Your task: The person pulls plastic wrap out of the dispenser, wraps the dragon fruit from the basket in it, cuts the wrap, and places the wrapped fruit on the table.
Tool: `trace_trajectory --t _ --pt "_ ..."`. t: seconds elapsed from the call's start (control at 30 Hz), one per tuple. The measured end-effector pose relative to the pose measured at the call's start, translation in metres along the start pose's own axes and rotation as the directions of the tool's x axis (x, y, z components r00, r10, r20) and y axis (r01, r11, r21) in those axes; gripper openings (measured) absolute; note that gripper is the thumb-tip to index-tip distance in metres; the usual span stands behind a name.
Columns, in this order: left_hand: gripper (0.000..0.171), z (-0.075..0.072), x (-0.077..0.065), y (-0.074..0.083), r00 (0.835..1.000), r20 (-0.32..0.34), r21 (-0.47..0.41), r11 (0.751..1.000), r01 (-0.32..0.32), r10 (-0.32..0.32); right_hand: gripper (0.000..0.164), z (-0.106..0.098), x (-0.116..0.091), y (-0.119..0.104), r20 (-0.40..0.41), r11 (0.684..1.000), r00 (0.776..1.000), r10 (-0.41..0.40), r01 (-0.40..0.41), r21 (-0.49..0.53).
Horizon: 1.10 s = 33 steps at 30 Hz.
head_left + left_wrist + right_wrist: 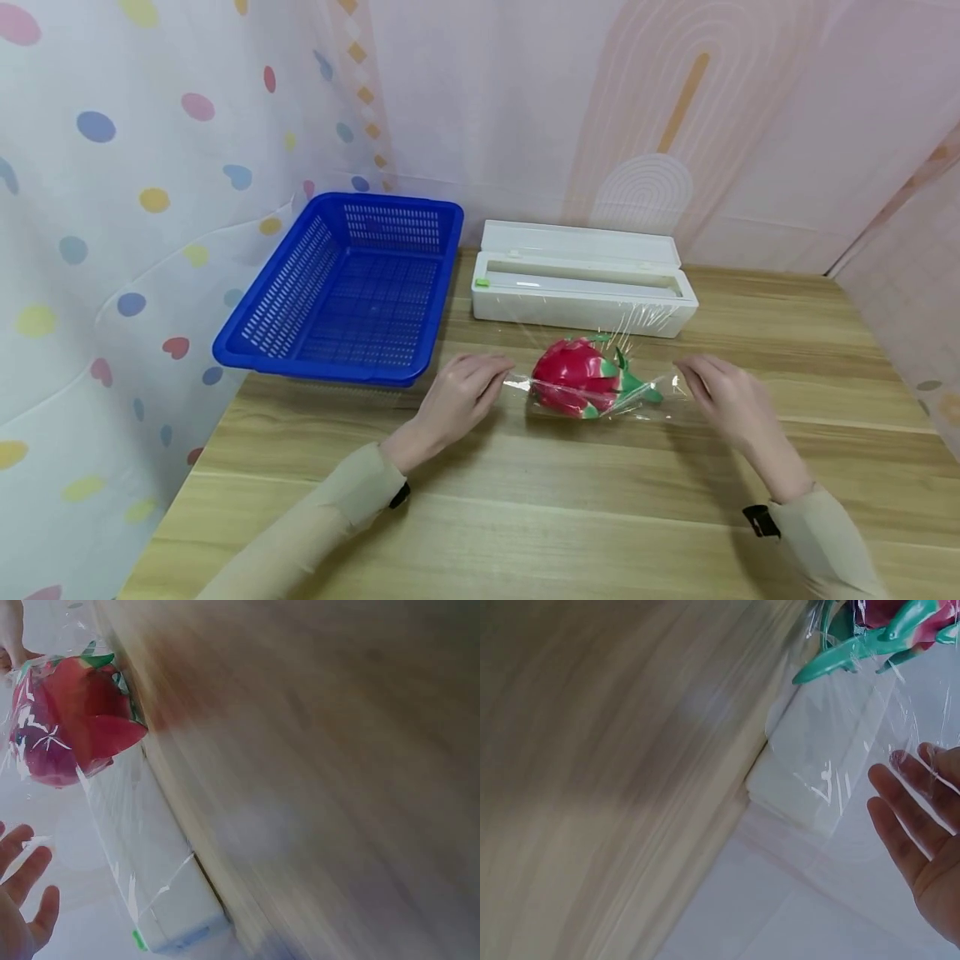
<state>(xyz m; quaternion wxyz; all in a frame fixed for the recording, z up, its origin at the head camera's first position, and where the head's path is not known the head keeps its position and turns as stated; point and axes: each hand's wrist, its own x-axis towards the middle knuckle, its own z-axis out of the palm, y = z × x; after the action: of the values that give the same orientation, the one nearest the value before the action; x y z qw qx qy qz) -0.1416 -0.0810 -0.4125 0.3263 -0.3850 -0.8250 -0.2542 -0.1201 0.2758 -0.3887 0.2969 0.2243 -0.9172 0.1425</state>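
A red dragon fruit (573, 375) with green leaf tips lies under clear cling film (645, 404) in front of the white box. My left hand (461, 396) pinches the film to the left of the fruit. To the fruit's right, my right hand (731, 400) pinches the other side, thumb against a finger in the right wrist view. The film stretches between both hands over the fruit. The left wrist view shows the wrapped dragon fruit (82, 720) beyond my spread left fingers (30, 874); that hand's grip is partly cut off there.
Behind the fruit stands a long white cling film box (585, 308), its lid raised, a roll (577, 286) inside. A blue plastic basket (352, 371) sits at the back left of the wooden table (570, 533). Patterned curtains (525, 108) hang behind and at the sides.
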Motion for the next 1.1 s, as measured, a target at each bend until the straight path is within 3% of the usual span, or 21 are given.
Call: trace_trajectory --t 0.3,0.53,0.7,0.9,1.0,1.1 --pt "0.030 0.017 0.013 0.003 0.999 0.028 0.104 0.993 -0.048 0.046 0.012 0.017 0.012 -0.007 0.014 0.997 0.997 0.077 -0.077 -0.007" --pt "0.033 0.025 0.021 0.008 0.994 0.081 0.158 0.984 -0.082 0.069 0.015 0.028 0.015 -0.010 0.014 0.998 0.998 0.060 -0.060 0.019" --pt "0.025 0.033 0.026 0.011 0.996 0.023 0.175 0.980 -0.093 0.091 0.017 0.033 0.015 -0.011 -0.052 1.000 0.998 0.031 -0.031 0.006" --pt "0.011 0.038 0.032 0.016 0.993 -0.056 0.240 0.967 -0.086 0.103 0.018 0.034 0.013 -0.014 -0.123 0.999 0.991 0.051 -0.051 -0.001" --pt "0.010 0.038 0.032 0.018 0.994 -0.047 0.252 0.964 -0.083 0.098 0.019 0.034 0.012 -0.015 -0.135 0.999 0.990 0.050 -0.050 0.001" --pt "0.014 0.037 0.030 0.021 0.997 0.006 0.240 0.968 -0.077 0.078 0.017 0.032 0.011 -0.017 -0.144 0.999 0.989 0.040 -0.040 0.000"
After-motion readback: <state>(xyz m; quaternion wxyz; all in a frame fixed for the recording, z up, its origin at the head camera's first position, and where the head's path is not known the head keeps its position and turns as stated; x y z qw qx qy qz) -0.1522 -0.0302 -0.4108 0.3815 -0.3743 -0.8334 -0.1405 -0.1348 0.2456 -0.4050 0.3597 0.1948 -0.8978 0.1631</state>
